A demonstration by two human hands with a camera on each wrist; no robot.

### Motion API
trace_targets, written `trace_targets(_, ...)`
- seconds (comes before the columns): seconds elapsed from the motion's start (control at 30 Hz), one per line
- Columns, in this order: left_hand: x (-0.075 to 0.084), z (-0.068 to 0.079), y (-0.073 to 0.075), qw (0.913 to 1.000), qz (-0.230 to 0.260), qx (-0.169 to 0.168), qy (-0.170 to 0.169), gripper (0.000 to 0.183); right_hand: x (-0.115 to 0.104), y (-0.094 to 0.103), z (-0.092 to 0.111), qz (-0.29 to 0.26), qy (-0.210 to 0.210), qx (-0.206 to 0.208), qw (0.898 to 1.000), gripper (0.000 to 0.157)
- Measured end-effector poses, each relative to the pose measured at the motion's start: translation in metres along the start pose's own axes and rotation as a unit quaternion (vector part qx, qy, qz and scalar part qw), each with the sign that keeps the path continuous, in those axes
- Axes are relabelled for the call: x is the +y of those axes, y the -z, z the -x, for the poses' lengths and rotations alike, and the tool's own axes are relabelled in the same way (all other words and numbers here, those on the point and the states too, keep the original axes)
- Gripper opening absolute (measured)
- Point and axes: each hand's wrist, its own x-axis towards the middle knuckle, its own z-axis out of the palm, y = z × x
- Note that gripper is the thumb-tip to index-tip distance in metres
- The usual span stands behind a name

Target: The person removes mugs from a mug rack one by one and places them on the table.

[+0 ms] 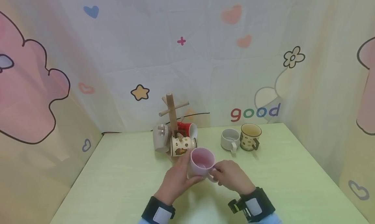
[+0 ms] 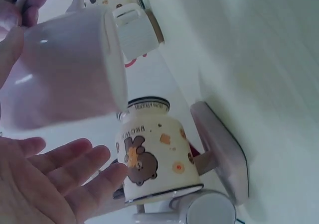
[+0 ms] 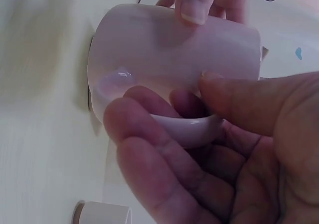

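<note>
A pink mug point(image 1: 202, 162) is held above the table between both hands, its mouth facing up toward the head camera. My right hand point(image 1: 232, 175) grips its handle, with fingers curled through and around the loop point(image 3: 184, 129). On the mug's other side is my left hand point(image 1: 177, 178). Its thumb touches the mug wall, while the other fingers point(image 2: 75, 174) spread out nearly straight, with a gap to the mug in the left wrist view. Just behind, a cream bear-print mug point(image 1: 182, 146) hangs on a wooden mug tree point(image 1: 172, 115).
A pale grey mug point(image 1: 160, 139) and a red mug point(image 1: 184, 128) are also on the tree, whose upper pegs are bare. Farther right, a white cup point(image 1: 229, 141) stands beside a cream patterned mug point(image 1: 250, 136). A printed curtain point(image 1: 175, 64) backs the light-green table point(image 1: 117, 191).
</note>
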Motion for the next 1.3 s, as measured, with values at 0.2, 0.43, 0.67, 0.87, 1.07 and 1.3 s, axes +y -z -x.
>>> trace_targets(0.2, -0.001, 0.003, 0.008, 0.998, -0.062, -0.004, 0.01, 0.091, 0.003, 0.007, 0.001, 0.004, -0.021, 0.035, 0.999, 0.016)
trace_targets(0.43, -0.006, 0.002, 0.014, 0.9946, -0.1, -0.016, 0.023, 0.082, 0.009, 0.02, 0.001, 0.01, -0.033, 0.058, 0.998, 0.019)
trace_targets(0.67, -0.007, 0.003, 0.02, 0.992, -0.115, -0.039, 0.035, 0.071, 0.02, 0.035, 0.002, 0.035, -0.027, 0.078, 0.996, 0.023)
trace_targets(0.87, -0.009, 0.007, 0.022, 0.9827, -0.131, -0.103, 0.079, 0.066, 0.026, 0.053, 0.006, 0.057, -0.05, 0.089, 0.993, 0.021)
trace_targets(1.07, -0.009, 0.01, 0.022, 0.9778, -0.125, -0.131, 0.105, 0.065, 0.032, 0.078, 0.009, 0.081, -0.059, 0.122, 0.988, 0.022)
trace_targets(1.3, -0.009, 0.012, 0.022, 0.9773, -0.13, -0.133, 0.102, 0.061, 0.044, 0.112, 0.014, 0.1, -0.088, 0.154, 0.979, 0.029)
